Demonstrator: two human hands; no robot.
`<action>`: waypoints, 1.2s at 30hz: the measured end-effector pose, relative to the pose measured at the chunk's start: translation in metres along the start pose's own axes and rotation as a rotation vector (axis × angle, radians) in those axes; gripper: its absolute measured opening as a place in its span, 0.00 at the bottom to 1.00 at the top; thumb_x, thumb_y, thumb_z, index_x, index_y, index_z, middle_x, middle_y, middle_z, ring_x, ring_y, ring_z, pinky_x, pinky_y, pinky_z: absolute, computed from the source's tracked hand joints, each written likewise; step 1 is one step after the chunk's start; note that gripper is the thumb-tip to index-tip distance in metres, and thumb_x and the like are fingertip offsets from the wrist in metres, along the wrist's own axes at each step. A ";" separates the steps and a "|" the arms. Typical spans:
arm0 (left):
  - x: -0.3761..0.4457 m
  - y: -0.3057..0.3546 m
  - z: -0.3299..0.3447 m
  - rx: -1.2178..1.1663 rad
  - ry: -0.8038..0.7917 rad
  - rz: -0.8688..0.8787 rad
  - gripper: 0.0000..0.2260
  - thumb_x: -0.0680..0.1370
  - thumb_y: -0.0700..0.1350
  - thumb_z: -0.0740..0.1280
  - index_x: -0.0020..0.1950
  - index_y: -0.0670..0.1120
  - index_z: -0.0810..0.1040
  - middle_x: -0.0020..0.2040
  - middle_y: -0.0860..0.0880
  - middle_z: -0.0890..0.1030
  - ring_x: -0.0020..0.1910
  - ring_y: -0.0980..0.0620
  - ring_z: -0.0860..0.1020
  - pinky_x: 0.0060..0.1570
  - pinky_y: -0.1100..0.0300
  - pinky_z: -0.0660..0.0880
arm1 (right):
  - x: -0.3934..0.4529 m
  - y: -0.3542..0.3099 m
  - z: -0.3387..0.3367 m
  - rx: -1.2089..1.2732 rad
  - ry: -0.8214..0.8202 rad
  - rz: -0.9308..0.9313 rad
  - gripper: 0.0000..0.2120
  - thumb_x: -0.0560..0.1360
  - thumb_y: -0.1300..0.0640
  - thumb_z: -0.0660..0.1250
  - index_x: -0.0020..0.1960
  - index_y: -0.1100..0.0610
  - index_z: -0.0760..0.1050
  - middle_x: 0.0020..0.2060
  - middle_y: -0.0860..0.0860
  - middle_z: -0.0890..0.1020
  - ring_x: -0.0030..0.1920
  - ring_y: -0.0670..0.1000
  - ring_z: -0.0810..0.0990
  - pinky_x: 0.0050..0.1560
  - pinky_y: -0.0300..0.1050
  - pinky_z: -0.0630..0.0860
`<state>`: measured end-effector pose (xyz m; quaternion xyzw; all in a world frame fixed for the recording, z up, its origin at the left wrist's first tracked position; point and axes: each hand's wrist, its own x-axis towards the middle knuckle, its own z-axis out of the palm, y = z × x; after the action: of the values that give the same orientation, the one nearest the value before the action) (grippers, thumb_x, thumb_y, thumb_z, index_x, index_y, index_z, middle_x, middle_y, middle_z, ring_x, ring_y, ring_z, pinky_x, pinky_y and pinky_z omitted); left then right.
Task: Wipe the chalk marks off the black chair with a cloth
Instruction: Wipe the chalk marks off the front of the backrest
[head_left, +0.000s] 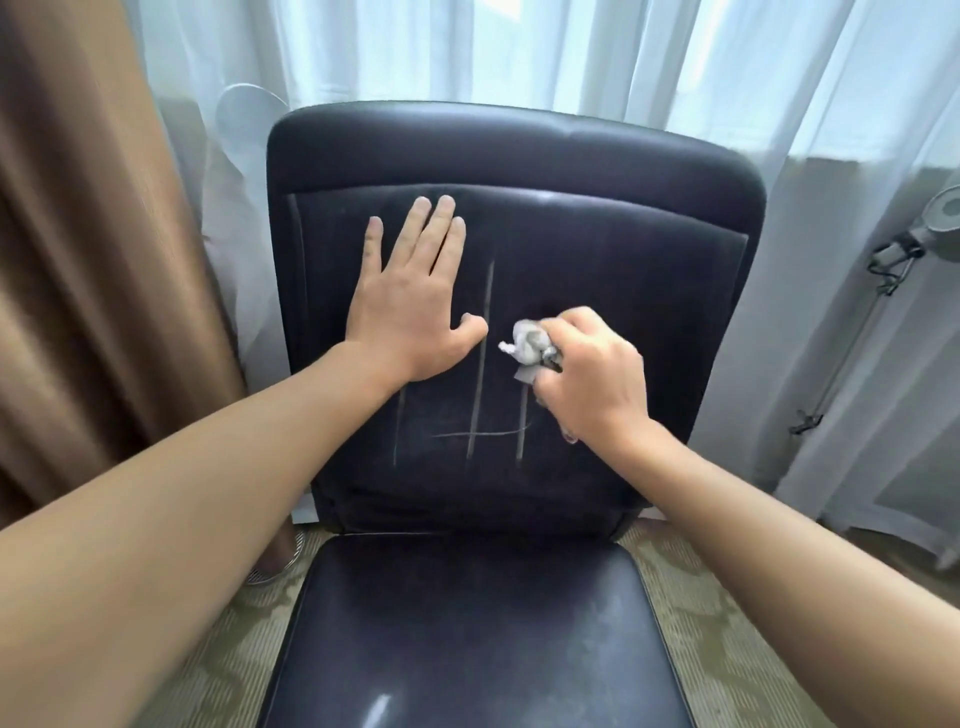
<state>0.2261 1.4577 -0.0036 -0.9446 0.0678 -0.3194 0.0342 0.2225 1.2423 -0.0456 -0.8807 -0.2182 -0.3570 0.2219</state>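
Against the black chair (519, 171) backrest, the left hand (410, 306) braces flat while the right hand (597, 379) grips a crumpled cloth (527, 345); firm strokes along each remaining chalk mark (480, 364) would likely serve best.

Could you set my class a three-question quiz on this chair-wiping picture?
1. True or false: the left hand lies flat on the chair backrest.
2. What does the right hand grip? A) crumpled cloth B) sponge C) brush
3. Fill in: a thin curved line crosses the upright chalk marks near their ____ ends.

Key: 1 true; 2 A; 3 lower.
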 end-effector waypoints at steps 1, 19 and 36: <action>0.000 0.001 0.001 0.003 -0.001 -0.005 0.43 0.76 0.62 0.61 0.85 0.43 0.51 0.86 0.46 0.46 0.84 0.47 0.42 0.80 0.35 0.42 | 0.014 -0.004 -0.012 0.019 0.057 -0.009 0.16 0.68 0.50 0.75 0.53 0.55 0.83 0.47 0.51 0.80 0.39 0.55 0.78 0.36 0.47 0.72; 0.000 -0.002 0.000 -0.019 -0.016 0.012 0.44 0.74 0.63 0.57 0.85 0.43 0.51 0.86 0.46 0.46 0.85 0.47 0.43 0.80 0.34 0.43 | -0.120 0.022 0.103 -0.044 -0.326 0.224 0.15 0.66 0.56 0.79 0.50 0.58 0.82 0.49 0.52 0.79 0.43 0.61 0.80 0.37 0.49 0.75; 0.003 -0.003 0.008 0.005 -0.024 0.016 0.44 0.74 0.63 0.58 0.85 0.43 0.50 0.86 0.46 0.46 0.85 0.46 0.43 0.80 0.34 0.43 | -0.123 0.019 0.124 -0.125 -0.211 0.174 0.21 0.60 0.58 0.81 0.52 0.60 0.82 0.51 0.56 0.80 0.43 0.63 0.81 0.35 0.50 0.77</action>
<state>0.2337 1.4609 -0.0083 -0.9476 0.0743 -0.3081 0.0398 0.2189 1.2672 -0.2199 -0.9410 -0.1407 -0.2548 0.1726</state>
